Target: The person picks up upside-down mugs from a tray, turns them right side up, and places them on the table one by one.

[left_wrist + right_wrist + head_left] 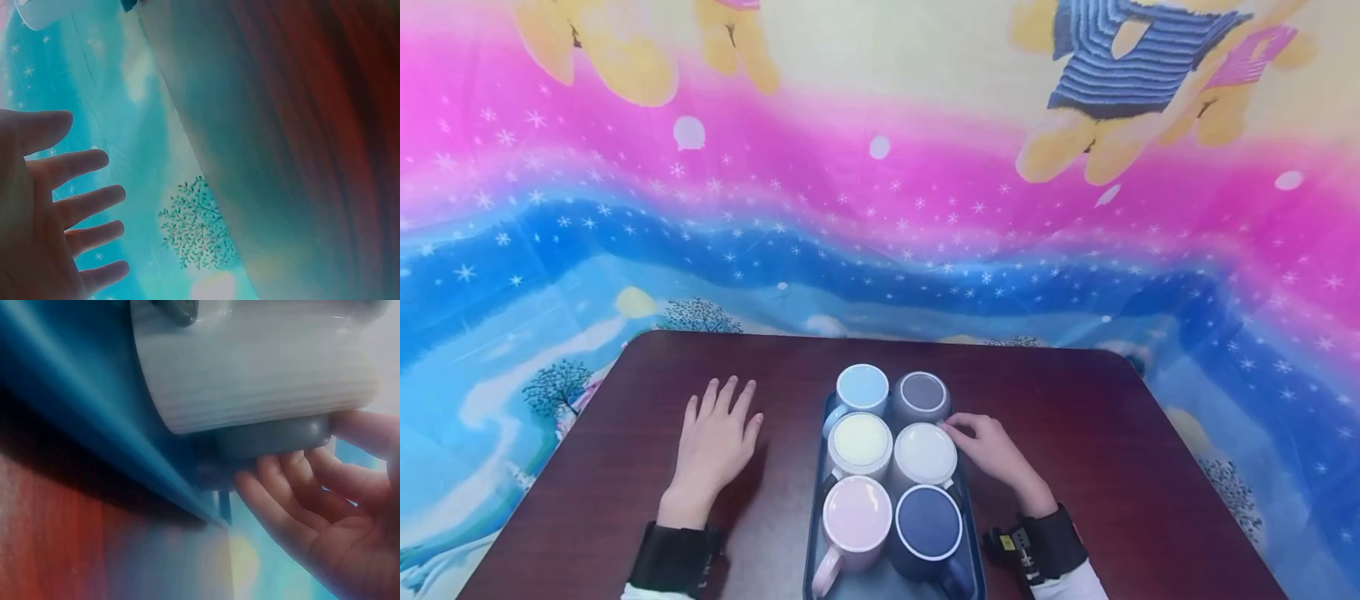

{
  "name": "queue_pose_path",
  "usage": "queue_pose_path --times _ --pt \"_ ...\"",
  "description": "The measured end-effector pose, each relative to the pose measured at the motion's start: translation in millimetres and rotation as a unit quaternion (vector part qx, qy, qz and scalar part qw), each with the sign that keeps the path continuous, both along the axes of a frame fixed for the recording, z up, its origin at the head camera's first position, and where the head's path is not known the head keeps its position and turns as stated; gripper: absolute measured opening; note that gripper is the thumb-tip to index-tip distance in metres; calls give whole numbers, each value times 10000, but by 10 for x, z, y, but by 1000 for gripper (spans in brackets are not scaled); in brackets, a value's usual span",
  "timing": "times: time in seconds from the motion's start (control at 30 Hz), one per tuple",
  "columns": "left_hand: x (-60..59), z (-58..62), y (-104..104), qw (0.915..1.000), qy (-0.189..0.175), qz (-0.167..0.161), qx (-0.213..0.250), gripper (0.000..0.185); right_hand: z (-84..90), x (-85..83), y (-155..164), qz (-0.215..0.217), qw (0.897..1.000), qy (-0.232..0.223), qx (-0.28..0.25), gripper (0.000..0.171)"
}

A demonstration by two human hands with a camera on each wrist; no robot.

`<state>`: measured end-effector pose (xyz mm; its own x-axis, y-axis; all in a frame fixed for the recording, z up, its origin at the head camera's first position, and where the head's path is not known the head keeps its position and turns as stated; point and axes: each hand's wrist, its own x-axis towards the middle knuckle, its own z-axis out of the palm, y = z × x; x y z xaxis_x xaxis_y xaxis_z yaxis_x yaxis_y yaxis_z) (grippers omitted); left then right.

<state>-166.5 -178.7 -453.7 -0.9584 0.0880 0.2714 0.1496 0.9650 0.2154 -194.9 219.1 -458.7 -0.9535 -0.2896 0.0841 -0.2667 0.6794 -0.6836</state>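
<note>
Our right hand [992, 450] sets a narrow grip, fingers curled, on the grey mug [921, 398] at the tray's [977, 550] far right corner, the white mug [925, 457] just beside it. Our left hand [715, 442] lies flat, grip wide, on the bench [587, 500].

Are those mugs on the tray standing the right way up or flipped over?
Flipped over. In the head view all six mugs on the tray show flat closed bases with raised rims, no hollow insides.
</note>
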Motion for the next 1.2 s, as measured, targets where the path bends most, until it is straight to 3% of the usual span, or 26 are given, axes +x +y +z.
queue_pose_path --times 0.33,0.67,0.97,1.2 --pt "19 62 -126 9999 -18 129 -48 52 48 -7 19 -159 9965 -638 -509 27" --pt "71 41 -181 9997 -38 219 -26 51 153 -20 -17 -246 9826 -1516 -1047 36" --pt "65 16 -188 9998 45 202 21 51 160 -23 -67 -376 9858 -1322 -962 31" --pt "22 27 -129 9997 -147 157 89 51 151 -36 -94 -755 9864 -1222 -794 26"
